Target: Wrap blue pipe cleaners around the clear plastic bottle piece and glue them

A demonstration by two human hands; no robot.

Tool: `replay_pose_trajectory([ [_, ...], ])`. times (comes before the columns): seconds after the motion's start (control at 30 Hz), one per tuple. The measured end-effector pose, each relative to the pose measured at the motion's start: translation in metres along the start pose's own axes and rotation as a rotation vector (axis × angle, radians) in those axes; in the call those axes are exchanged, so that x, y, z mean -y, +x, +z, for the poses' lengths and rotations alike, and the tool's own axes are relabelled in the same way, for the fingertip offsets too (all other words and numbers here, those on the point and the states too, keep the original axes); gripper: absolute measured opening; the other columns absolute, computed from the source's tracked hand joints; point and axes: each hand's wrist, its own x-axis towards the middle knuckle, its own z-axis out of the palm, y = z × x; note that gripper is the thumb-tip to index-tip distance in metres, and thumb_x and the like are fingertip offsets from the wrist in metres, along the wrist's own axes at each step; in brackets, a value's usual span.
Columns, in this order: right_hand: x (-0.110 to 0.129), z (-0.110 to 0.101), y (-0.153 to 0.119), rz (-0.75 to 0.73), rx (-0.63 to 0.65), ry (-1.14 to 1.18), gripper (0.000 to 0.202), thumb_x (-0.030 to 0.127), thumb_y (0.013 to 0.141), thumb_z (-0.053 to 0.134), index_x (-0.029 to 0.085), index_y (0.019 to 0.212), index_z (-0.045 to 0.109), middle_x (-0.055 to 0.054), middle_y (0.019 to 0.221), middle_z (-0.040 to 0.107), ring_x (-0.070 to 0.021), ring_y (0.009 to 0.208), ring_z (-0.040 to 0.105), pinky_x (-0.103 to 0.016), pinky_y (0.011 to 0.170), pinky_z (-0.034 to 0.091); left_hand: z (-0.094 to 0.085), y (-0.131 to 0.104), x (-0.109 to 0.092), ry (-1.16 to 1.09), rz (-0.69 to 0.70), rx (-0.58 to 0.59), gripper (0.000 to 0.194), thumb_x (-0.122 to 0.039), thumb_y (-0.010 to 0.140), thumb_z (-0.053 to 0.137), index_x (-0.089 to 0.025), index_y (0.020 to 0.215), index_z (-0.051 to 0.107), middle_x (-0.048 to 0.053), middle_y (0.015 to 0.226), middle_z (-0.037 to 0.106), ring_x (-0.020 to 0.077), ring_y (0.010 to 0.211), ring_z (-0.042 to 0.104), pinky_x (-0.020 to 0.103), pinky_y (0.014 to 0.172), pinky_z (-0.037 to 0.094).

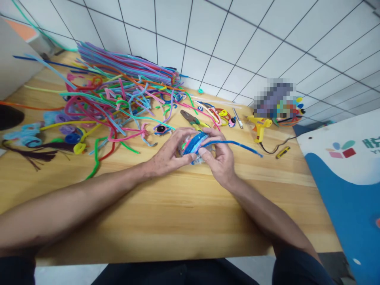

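Observation:
Between my two hands, just above the wooden table (166,213), is a rounded clear plastic piece wrapped with blue pipe cleaners (194,143). Some pink and green shows through at its left side. My left hand (172,154) curls round its left side, thumb along the near edge. My right hand (221,156) grips the right side, its thumb pressing on the blue wrap. A loose blue pipe cleaner end (242,145) sticks out to the right past my right fingers. The underside of the piece is hidden. Right behind my hands lie pliers (191,118) with green and yellow handles.
Loose and curled pipe cleaners (97,107) cover the table's left, with a thick bundle (127,63) along the tiled wall. On the right stand a yellow glue gun (259,127) with its cord and a yellow cutter (283,152). A blue-white board (341,170) edges the right side.

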Motion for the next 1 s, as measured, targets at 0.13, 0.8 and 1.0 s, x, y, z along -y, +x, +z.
replay_pose_trajectory([
  [0.13,-0.002,0.0,-0.001,-0.021,0.001,-0.032,0.012,0.043,0.098,0.076,0.033,0.101,0.072,-0.005,0.133,0.074,-0.0306,0.137,0.065,-0.056,0.121,0.05,0.0,0.0,0.003,0.008,0.022,0.001,0.057,-0.044,0.104,0.072,-0.029,0.155,0.05,0.014,0.153,0.059,0.0323,0.146,0.058,0.053,0.125,0.05],
  [0.8,-0.015,0.001,-0.01,0.021,0.029,-0.039,0.05,0.044,0.093,0.079,0.032,0.135,0.055,-0.011,0.154,0.061,-0.0332,0.152,0.055,-0.058,0.127,0.047,0.001,-0.003,0.007,-0.021,-0.103,-0.03,0.066,-0.051,0.102,0.075,-0.027,0.157,0.047,0.014,0.157,0.058,0.0318,0.147,0.058,0.051,0.127,0.05],
  [1.0,-0.023,0.003,-0.012,-0.166,0.086,-0.238,0.084,0.028,0.08,0.085,0.033,0.152,0.043,-0.016,0.158,0.056,-0.0401,0.155,0.051,-0.069,0.13,0.042,-0.001,-0.002,0.008,-0.028,-0.151,-0.051,0.067,-0.056,0.101,0.076,-0.027,0.155,0.05,0.013,0.156,0.06,0.0321,0.145,0.06,0.05,0.126,0.049],
])
